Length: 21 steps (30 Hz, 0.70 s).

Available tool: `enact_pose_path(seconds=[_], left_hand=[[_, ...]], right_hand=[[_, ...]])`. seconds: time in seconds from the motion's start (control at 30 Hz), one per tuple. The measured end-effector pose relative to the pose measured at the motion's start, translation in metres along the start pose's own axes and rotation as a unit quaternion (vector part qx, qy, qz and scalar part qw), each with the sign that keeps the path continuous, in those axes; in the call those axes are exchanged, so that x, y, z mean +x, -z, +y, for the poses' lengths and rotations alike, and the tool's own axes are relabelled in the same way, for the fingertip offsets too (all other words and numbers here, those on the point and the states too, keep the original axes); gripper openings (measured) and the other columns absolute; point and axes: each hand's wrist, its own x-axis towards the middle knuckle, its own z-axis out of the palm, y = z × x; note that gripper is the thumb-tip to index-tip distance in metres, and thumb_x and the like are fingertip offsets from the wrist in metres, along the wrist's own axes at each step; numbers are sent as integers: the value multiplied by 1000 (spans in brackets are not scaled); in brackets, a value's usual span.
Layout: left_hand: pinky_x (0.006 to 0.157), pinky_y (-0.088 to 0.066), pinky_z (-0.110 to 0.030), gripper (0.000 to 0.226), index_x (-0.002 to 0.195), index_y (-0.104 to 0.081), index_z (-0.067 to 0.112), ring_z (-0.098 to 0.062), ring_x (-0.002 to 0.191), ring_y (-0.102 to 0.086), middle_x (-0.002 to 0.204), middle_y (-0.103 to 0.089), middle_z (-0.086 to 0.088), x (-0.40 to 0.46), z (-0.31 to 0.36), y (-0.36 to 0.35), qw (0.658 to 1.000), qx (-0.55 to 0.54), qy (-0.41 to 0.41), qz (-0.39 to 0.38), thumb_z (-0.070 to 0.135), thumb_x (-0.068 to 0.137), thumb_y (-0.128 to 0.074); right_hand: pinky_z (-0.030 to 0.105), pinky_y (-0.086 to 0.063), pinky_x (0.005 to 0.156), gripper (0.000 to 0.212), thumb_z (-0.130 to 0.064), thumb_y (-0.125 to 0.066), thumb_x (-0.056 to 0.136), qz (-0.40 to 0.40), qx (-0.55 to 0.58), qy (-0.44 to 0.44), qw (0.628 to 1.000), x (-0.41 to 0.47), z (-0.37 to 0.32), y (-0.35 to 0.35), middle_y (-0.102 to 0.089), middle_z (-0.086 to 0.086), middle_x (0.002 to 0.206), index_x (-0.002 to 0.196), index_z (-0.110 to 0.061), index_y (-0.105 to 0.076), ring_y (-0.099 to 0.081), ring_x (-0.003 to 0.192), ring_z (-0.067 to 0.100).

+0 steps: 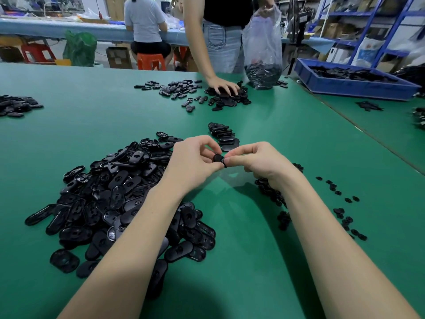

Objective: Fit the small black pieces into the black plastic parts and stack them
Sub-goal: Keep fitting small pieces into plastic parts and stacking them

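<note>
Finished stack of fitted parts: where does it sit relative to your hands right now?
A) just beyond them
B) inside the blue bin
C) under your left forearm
A: the neat stack lies on the green table just past the left hand and right hand.

No text, label, brand, number or sign can be read here. The white plastic bag with blue print [369,51] by the blue metal shelving [377,26] carries some marking, but it is too blurred to make out. The cardboard boxes [333,29] on the shelves show no legible lettering either.
</note>
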Motion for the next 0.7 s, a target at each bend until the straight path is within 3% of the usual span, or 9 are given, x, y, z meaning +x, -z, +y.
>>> enact_pose_path(seconds=[0.17,0.33,0.43,0.5,0.57,0.63,0.7], left_hand=[[58,-48,-6,26,84,-72,18,4,58,-66,71,-71,10,-1,1,-2,999,-48,16,9,8,68,-90],[61,-49,-9,28,80,-70,25,-1,63,-69,78,-73,3,-1,1,-1,997,-67,29,1,9,68,-89],[58,-47,-11,28,79,-70,26,-4,65,-70,78,-74,2,0,0,-1,995,-87,45,-7,8,69,-89],[57,-46,-13,26,80,-70,26,-5,64,-69,76,-75,3,1,-1,1,992,-110,55,-16,9,70,-87],[65,-49,-20,23,82,-71,29,-8,68,-69,77,-76,4,2,-2,2,990,-118,69,-36,11,73,-82],[76,-54,-28,20,83,-72,31,-13,76,-72,79,-77,5,4,-3,-1,990,-106,82,-42,13,76,-76],[78,-54,-28,18,82,-74,33,-13,79,-73,78,-76,7,4,-4,-2,993,-74,87,-28,16,78,-77]], right_hand=[[12,-27,40,9,-27,-88,76,3,6,2,1000,3,0,0,-56,-11,58,78,-26,-80,-37,46,2],[7,-28,38,19,-31,-91,73,23,-13,7,1000,6,4,4,-48,-27,42,82,-27,-76,-46,40,-10],[10,-27,39,25,-39,-92,70,21,-3,5,1000,6,8,4,-55,-15,56,86,-28,-78,-43,42,-1],[16,-29,44,25,-43,-91,69,7,24,-8,1000,4,10,4,-58,-9,64,85,-28,-80,-43,55,7],[20,-29,49,26,-43,-91,69,-4,39,-9,999,3,11,4,-59,-7,69,82,-25,-79,-42,60,9],[14,-30,46,24,-38,-92,70,-3,40,13,999,4,12,2,-58,-11,63,78,-22,-76,-43,50,2],[8,-31,43,22,-31,-93,72,2,35,44,998,5,12,0,-55,-18,52,75,-21,-74,-45,44,-3]])
